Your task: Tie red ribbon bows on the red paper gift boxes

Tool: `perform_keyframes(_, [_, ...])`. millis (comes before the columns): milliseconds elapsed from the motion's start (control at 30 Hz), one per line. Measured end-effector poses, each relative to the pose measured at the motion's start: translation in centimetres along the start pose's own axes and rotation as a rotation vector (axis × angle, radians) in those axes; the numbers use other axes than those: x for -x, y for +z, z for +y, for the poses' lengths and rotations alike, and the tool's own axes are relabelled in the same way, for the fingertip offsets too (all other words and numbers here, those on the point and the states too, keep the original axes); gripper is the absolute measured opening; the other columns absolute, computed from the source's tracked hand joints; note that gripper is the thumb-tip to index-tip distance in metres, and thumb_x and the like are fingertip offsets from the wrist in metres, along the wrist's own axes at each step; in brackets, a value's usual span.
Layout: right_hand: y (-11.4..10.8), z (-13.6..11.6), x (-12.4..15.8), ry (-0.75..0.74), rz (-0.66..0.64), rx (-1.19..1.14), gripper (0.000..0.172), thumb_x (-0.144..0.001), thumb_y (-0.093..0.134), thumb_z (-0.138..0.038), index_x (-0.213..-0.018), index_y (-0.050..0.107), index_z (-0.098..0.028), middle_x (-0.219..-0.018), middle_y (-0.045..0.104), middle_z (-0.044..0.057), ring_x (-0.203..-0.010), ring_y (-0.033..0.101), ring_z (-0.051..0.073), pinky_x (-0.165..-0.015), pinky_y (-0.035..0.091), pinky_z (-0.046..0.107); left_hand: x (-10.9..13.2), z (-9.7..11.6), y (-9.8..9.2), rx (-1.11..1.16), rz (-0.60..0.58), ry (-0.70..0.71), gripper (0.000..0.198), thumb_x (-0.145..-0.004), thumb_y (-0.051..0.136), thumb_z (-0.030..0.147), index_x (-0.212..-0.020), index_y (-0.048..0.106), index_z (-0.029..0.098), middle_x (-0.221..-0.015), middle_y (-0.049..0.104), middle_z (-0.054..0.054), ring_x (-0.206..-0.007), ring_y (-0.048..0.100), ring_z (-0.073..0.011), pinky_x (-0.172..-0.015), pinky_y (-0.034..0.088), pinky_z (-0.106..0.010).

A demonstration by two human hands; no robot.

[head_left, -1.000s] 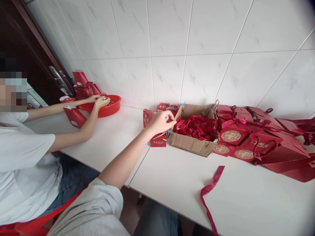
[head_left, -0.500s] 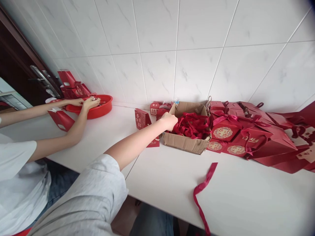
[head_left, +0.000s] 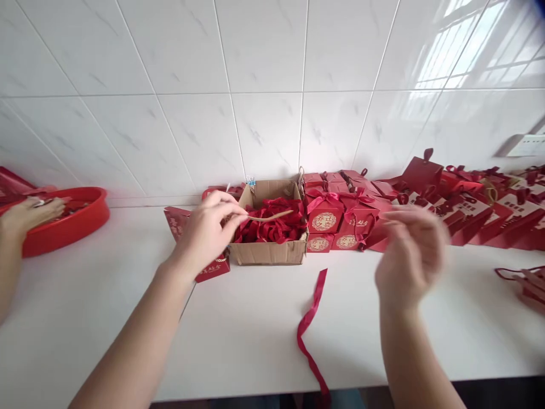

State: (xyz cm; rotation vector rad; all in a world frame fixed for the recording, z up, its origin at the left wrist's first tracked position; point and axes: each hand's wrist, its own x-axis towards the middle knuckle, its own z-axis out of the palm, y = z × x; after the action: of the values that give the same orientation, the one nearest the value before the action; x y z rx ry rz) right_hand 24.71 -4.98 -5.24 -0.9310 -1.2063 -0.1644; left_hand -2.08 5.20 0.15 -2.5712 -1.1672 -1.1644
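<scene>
My left hand (head_left: 208, 230) is raised over the white table (head_left: 238, 324), its fingers pinched on a thin tan stick (head_left: 272, 216) that points right over the cardboard box (head_left: 268, 253). The box holds a heap of red ribbons (head_left: 272, 226). My right hand (head_left: 411, 253) hangs in the air to the right of the box, smeared by motion, its fingers loosely curled and apparently holding nothing. A loose red ribbon (head_left: 310, 318) lies on the table between my forearms and runs off the front edge.
Several red gift boxes (head_left: 326, 216) with bows stand along the tiled wall from the cardboard box to the right edge. A small red box (head_left: 181, 218) sits behind my left hand. At far left, another person's hand (head_left: 28, 213) rests by a red tray (head_left: 70, 218).
The view has swung right, leaving the other person mostly out of frame. My left hand came out of the box pinching the tan stick. My right hand has come into view, moving.
</scene>
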Motion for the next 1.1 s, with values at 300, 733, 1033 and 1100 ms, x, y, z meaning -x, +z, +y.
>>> perform_keyframes(300, [6.7,2.3,7.7,-0.119,-0.589,-0.168,0.022,-0.084,0.058,-0.014,-0.104,0.053,-0.022,-0.099,0.058,0.008,-0.093,0.058,0.021,-0.078,0.051,0.039,7.5,1.2,7.3,0.088,0.074,0.392,0.018,-0.087,0.059,0.012,-0.086,0.073,0.023,-0.076,0.058,-0.002,-0.074,0.055,-0.0143,-0.068,0.046,-0.029])
perform_keyframes(733, [6.7,4.3,12.1,0.076,-0.674,-0.224,0.018,-0.087,0.051,-0.013,-0.1,0.058,-0.022,-0.09,0.069,0.005,-0.08,0.067,0.017,-0.071,0.055,0.028,11.3,-0.1,11.7,0.56,0.211,0.166,0.012,-0.075,0.074,0.014,-0.079,0.065,0.02,-0.071,0.067,-0.001,-0.073,0.06,-0.016,-0.069,0.05,-0.029])
perform_keyframes(1033, [6.5,4.6,12.0,0.236,-0.709,-0.306,0.007,-0.085,0.06,-0.022,-0.09,0.066,-0.022,-0.08,0.071,0.004,-0.072,0.067,0.017,-0.065,0.053,0.028,11.9,0.4,12.1,0.768,0.038,-0.137,0.014,-0.076,0.074,0.028,-0.07,0.067,0.017,-0.069,0.066,-0.003,-0.066,0.061,-0.0149,-0.064,0.051,-0.027])
perform_keyframes(1100, [6.4,4.6,12.1,0.317,-0.737,-0.343,0.007,-0.085,0.062,-0.025,-0.088,0.066,-0.021,-0.078,0.071,0.004,-0.072,0.068,0.017,-0.065,0.054,0.028,12.1,0.4,12.2,0.792,-0.003,-0.196,0.014,-0.076,0.074,0.028,-0.07,0.068,0.017,-0.068,0.066,-0.003,-0.065,0.061,-0.0147,-0.062,0.049,-0.026])
